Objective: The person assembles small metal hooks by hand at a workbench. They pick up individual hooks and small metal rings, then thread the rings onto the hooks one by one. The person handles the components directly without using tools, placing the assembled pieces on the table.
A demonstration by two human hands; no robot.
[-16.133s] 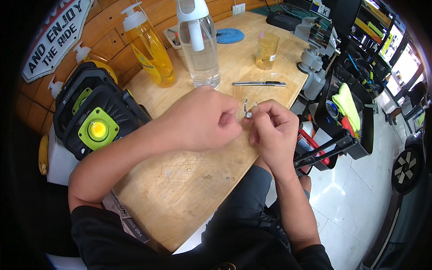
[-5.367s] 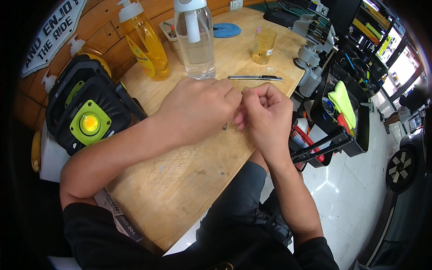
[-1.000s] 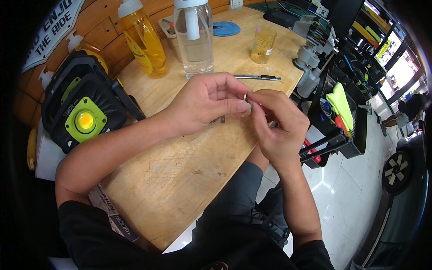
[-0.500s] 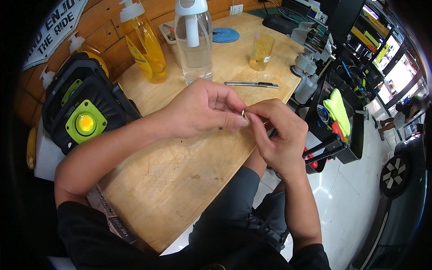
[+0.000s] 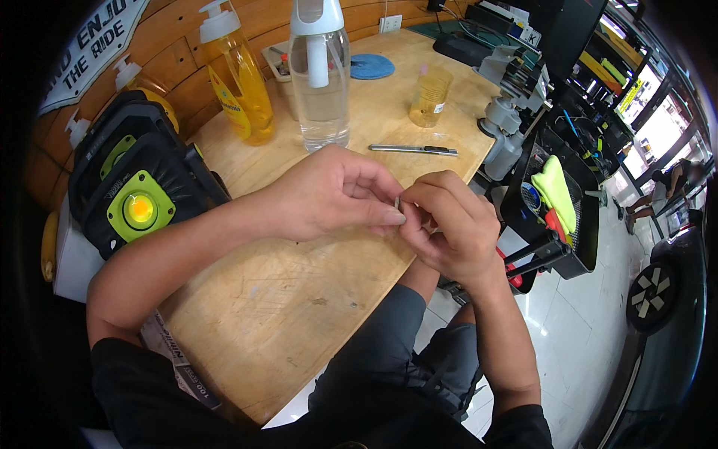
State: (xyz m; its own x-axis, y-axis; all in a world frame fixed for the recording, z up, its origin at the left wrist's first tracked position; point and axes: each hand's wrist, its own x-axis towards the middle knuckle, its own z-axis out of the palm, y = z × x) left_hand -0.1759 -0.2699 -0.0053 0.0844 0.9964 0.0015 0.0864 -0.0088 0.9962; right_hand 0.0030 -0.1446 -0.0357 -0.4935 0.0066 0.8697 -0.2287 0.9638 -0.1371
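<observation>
One small thin piece (image 5: 397, 203), finger-pinched by our left hand (image 5: 325, 193) and right hand (image 5: 458, 227) over the worktop (image 5: 292, 299), near its right edge; light, even pressure serves us best.

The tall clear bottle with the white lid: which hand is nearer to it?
Left. The left hand is close by, on the person's side of the tall clear bottle; the right hand is farther off, toward the person and to the right.

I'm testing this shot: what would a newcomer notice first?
Probably the glowing work lamp on the left. Mid-picture, the left grip and right grip meet over the table, a tiny thing between them. Right of the table, a lime cloth lies on a black cart.
</observation>
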